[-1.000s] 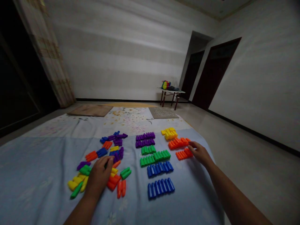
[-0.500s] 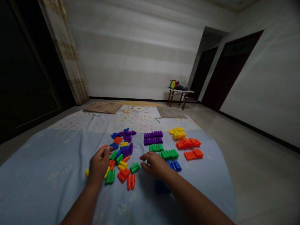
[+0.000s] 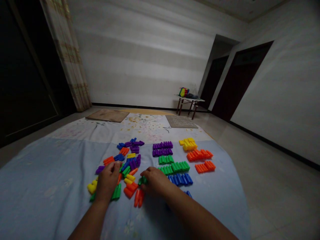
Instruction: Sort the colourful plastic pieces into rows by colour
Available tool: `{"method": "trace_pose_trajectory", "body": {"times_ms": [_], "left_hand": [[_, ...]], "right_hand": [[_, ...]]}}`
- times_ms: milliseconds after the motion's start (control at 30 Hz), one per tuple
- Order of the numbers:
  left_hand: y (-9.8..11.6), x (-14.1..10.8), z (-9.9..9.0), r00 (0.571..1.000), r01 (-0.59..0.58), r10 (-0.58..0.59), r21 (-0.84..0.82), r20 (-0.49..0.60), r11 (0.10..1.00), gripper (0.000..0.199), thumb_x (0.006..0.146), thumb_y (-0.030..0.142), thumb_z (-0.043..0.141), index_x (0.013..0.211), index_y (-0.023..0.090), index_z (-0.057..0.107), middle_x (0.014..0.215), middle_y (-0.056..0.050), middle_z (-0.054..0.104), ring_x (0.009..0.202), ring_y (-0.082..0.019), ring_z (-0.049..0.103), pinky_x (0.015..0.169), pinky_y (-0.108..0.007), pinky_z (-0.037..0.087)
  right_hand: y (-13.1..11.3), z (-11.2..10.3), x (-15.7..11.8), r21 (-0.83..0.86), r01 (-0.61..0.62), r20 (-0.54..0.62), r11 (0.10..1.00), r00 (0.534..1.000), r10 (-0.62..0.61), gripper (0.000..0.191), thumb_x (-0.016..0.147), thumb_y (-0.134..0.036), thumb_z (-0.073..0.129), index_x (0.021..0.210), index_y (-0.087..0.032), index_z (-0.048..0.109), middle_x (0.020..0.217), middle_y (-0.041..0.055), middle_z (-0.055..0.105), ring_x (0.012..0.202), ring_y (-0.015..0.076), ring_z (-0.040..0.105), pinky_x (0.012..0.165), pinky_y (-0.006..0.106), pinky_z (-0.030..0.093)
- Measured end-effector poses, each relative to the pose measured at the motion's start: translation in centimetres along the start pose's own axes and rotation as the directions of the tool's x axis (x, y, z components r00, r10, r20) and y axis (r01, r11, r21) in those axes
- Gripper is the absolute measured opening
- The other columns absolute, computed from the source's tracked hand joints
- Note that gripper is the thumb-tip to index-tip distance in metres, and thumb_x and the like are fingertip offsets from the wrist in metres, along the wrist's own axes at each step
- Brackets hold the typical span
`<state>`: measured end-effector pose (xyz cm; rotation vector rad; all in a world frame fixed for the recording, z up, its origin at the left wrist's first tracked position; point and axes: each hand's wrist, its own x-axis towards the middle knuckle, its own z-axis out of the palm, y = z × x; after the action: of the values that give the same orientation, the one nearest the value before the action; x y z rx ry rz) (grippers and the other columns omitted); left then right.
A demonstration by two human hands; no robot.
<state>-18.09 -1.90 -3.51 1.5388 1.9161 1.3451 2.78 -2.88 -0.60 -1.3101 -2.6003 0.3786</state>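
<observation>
My right hand (image 3: 155,181) has its fingers curled around a green plastic building piece (image 3: 142,180) that looks like two short rods side by side. My left hand (image 3: 109,178) hovers over the left part of a mixed pile, thumb and fingertips pressed together; what is between them, if anything, is hidden. Around the hands lie loose pieces: an orange piece (image 3: 130,190), a yellow piece (image 3: 129,179), a purple piece (image 3: 100,169) and a blue piece (image 3: 119,157). Close to the right hand's fingertips is an orange-red pair (image 3: 138,198).
To the right, pieces lie in rows by colour: purple (image 3: 162,148), green (image 3: 180,166), blue (image 3: 181,179), orange (image 3: 200,154) and yellow (image 3: 189,144). A brown board (image 3: 108,115) and a greyish mat (image 3: 181,121) lie at the cloth's far side. A small table (image 3: 190,98) stands by the wall.
My right hand has moved left and closed over the green piece, uncovering more of the blue row. My left hand has shifted slightly right and down relative to the pile. The view has tilted a little.
</observation>
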Motion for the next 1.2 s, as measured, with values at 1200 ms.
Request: {"method": "trace_pose_trajectory", "body": {"times_ms": [1200], "left_hand": [[1.0, -0.9, 0.1, 0.998, -0.063, 0.063, 0.024, -0.012, 0.998, 0.034, 0.080, 0.040, 0.038, 0.078, 0.017, 0.063, 0.079, -0.005, 0.067, 0.075, -0.015, 0.059, 0.068, -0.023, 0.043]], "right_hand": [[1.1, -3.4, -2.8, 0.210, 0.063, -0.056, 0.976, 0.997, -0.052, 0.036, 0.076, -0.021, 0.055, 0.111, -0.020, 0.059, 0.106, 0.0069, 0.062, 0.102, 0.0180, 0.052, 0.091, 0.031, 0.038]]}}
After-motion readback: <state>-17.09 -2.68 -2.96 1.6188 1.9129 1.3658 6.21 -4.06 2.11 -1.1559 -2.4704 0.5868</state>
